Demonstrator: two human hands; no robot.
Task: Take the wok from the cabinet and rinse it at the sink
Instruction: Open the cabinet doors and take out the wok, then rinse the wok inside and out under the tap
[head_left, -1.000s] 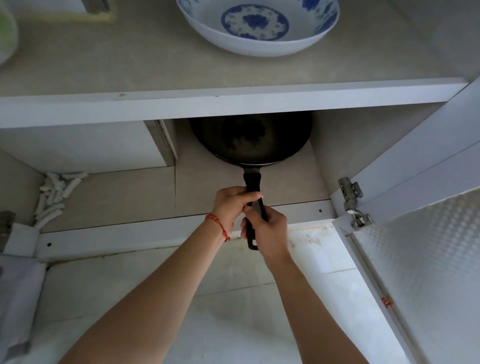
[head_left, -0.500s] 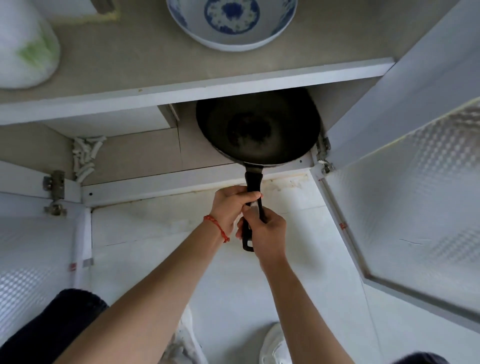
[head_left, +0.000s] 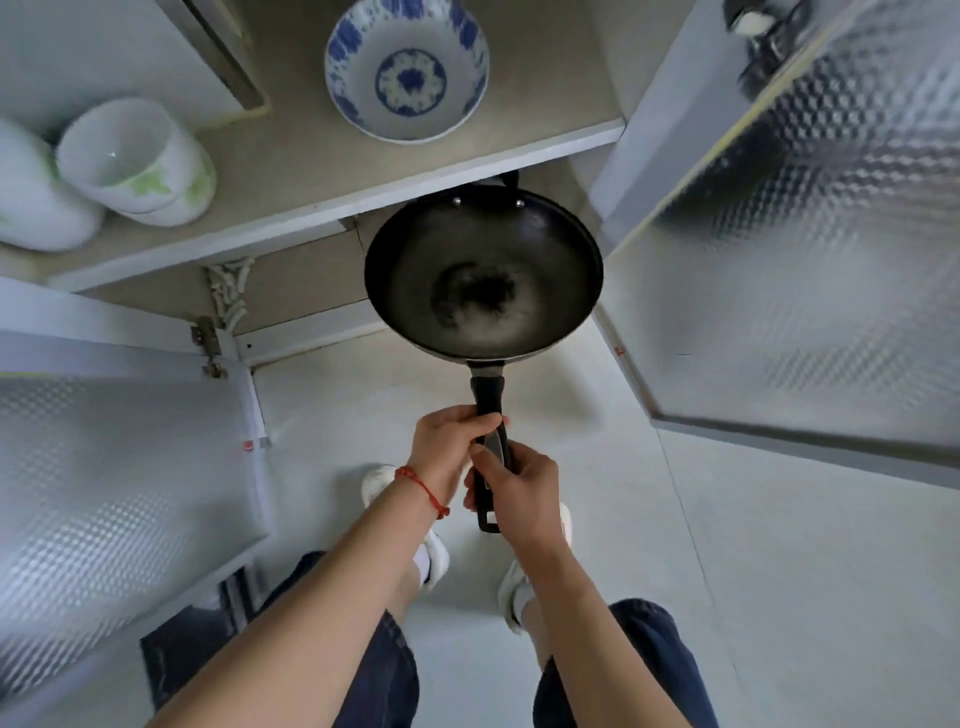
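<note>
Head view | wok (head_left: 483, 278) held out by handle | left hand (head_left: 451, 447), right hand (head_left: 519, 488) fingers wrapped around handle

Lighting: soft, even daylight, moderately bright, cool in tone; source not visible. Shadows: the cabinet recess under the shelf (head_left: 332, 200) was darkest; faint shadow lay on the floor (head_left: 779, 571). Glare: patchy sheen on the textured door panels (head_left: 831, 260); dull highlight inside the wok (head_left: 483, 275). Blur: slight motion smear at upper right. Distortion: strong wide-angle bending of straight edges toward the borders.
</note>
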